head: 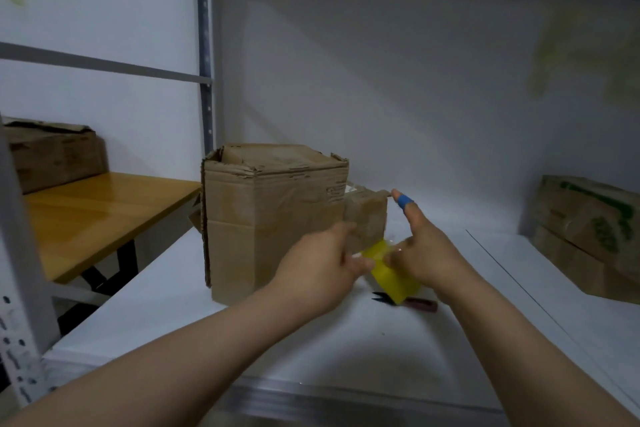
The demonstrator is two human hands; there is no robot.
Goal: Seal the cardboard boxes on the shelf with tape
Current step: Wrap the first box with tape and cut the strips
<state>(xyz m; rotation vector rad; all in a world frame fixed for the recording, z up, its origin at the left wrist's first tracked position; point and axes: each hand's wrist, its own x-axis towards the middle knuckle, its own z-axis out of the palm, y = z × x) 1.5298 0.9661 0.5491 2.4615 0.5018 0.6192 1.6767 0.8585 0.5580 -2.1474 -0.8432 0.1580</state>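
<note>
1. On the white shelf [242, 340], a big box [273, 218] stands near the left post. A small box [367, 218] sits touching its right side.
2. Both hands meet in front of the small box. The yellow tape [391, 274] is between them, just above the shelf.
3. The left hand [322, 263] has curled fingers, and its thumb pinches the near edge of the yellow tape.
4. The right hand [422, 253] grips the yellow tape from the other side. Its pointing finger wears a blue band [403, 201] and sticks out straight toward the top of the small box.
5. It is blurry here, so I cannot tell if any tape is stuck to a box yet.
6. Tape is light, thin and very sticky, so it can fold onto itself. I think it is best to hold the roll by its sides and the loose end by its tip.
7. Both boxes look soft and dented, so the tape should be rubbed down gently.
8. Black snips [381, 295] lie on the shelf under the hands, ready for cutting.
9. A green-printed box [588, 236] waits at the far right.
</note>
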